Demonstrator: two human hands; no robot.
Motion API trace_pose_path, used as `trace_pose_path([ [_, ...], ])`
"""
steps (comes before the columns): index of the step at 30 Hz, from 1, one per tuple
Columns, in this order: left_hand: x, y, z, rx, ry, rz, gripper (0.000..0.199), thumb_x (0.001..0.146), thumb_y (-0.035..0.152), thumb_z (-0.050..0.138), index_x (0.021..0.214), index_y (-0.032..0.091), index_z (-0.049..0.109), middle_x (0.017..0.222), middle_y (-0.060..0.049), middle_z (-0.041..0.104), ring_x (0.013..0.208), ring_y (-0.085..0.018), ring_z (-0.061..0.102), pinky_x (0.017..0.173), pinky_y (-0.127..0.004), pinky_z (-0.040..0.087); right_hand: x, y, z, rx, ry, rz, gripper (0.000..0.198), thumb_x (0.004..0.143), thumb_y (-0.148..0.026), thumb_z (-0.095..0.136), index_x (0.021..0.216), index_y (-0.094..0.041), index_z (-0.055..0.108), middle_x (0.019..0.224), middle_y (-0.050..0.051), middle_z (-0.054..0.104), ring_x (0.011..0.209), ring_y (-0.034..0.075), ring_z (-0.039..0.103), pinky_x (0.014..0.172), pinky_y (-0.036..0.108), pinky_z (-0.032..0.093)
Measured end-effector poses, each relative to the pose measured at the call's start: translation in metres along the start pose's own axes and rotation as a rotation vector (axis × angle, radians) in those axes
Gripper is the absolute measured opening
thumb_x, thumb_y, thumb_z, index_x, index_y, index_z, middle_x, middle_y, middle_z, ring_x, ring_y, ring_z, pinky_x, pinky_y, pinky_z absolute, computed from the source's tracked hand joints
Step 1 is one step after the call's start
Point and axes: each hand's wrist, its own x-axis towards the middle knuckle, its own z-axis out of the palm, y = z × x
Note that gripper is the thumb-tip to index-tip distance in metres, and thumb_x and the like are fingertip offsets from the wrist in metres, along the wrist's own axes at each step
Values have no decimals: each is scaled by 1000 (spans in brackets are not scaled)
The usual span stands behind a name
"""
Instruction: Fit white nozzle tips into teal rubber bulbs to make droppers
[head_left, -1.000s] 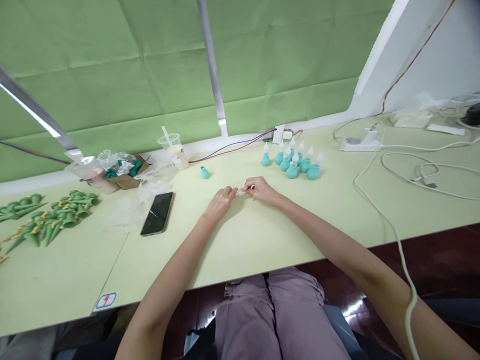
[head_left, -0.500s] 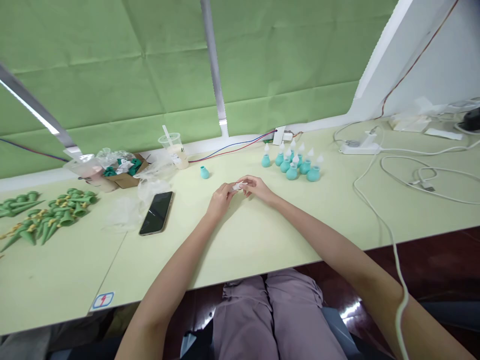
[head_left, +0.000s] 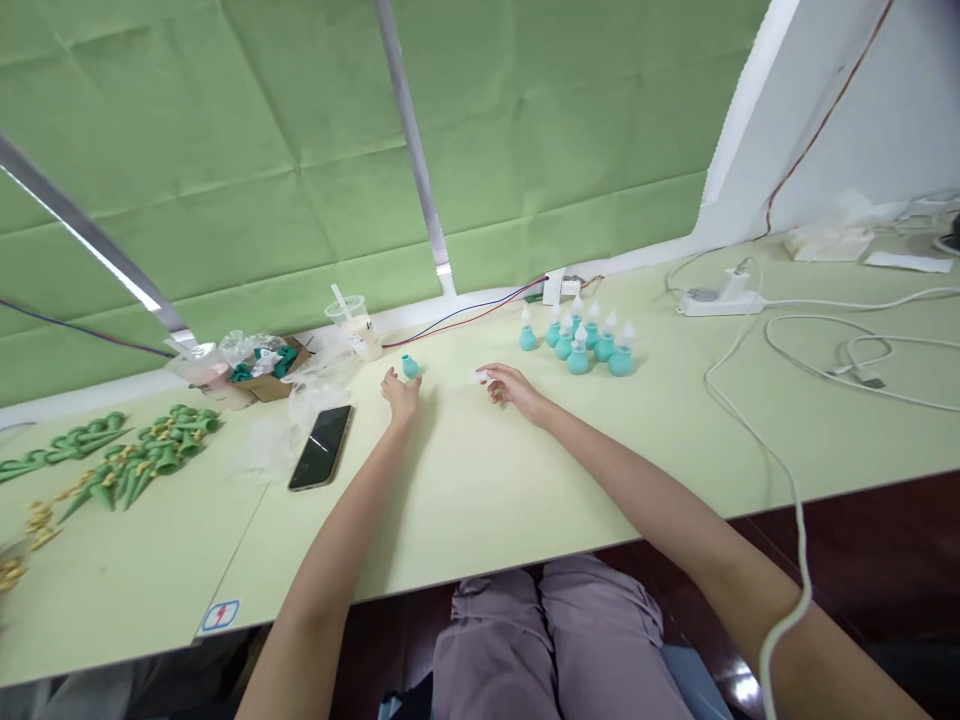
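Observation:
My left hand (head_left: 401,396) reaches over the table with its fingers apart, just in front of a small teal bulb-shaped bottle (head_left: 410,367) that stands upright by itself. Whether a fingertip touches it is hard to tell. My right hand (head_left: 511,388) pinches a small white piece (head_left: 481,376) between thumb and fingers; its exact shape is blurred. Behind and to the right of that hand stand several teal bottles (head_left: 577,360), each topped with a pointed white tip.
A phone (head_left: 321,448) lies left of my left arm, beside crumpled clear plastic bags (head_left: 307,400). Farther left are green cone-shaped pieces (head_left: 161,450), an open cardboard box (head_left: 274,385) and drink cups (head_left: 358,330). A power strip (head_left: 721,300) and white cables (head_left: 795,520) are on the right.
My left hand has let go of the white piece and moved left to the lone teal bottle, its fingers opening. My right hand keeps the white piece. The camera view has shifted slightly.

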Motion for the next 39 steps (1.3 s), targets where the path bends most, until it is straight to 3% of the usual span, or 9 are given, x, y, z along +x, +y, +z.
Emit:
trace_pose_path([
  [5,40,2,5,127,-76,-28,47,74,36,61,114,15,47,126,-18,48,124,-33,37,101,-47,29,1,1,0,-19,-27,19,22,73,-32,56,90,-19,62,83,2,58,57,6,50,46,16,44],
  [9,39,3,8,138,-141,85,32,78,27,53,108,17,52,114,-12,58,111,-25,48,92,-38,38,3,2,-1,1,-76,-11,28,71,-39,60,92,-20,63,85,2,60,60,7,52,48,16,45],
  [12,17,10,5,85,-174,262,31,79,24,50,109,17,53,110,-8,59,102,-19,52,90,-32,40,5,2,-3,24,-50,-55,33,68,-45,64,89,-20,64,85,2,61,61,7,53,50,16,45],
  [15,-22,23,0,73,-306,432,30,82,31,49,111,23,54,105,-5,55,93,-17,54,85,-31,42,7,3,-5,62,37,-83,37,61,-47,71,84,-19,64,88,2,63,65,7,55,58,17,49],
  [20,-71,39,-2,9,-444,533,28,86,37,46,109,23,53,96,-4,53,88,-16,54,84,-30,44,6,5,-6,85,87,-133,40,54,-47,77,79,-19,64,89,3,64,84,13,60,77,26,54],
  [29,-79,41,-9,17,-486,613,32,87,41,45,108,19,53,101,-6,62,91,-19,56,83,-32,44,5,11,-4,-68,35,-151,41,56,-47,76,83,-18,66,86,3,66,81,14,63,82,32,54],
  [34,-80,40,-11,90,-406,635,29,87,40,45,104,19,56,99,-6,64,90,-20,58,80,-33,45,5,11,-4,-175,49,-188,37,57,-46,74,79,-17,66,77,2,66,68,13,63,71,29,53],
  [39,-76,35,-7,155,-354,764,27,88,34,45,104,16,55,95,-8,62,89,-21,56,81,-34,44,3,7,-2,-341,58,-254,30,63,-41,69,80,-17,67,67,0,63,56,11,57,63,27,50],
])
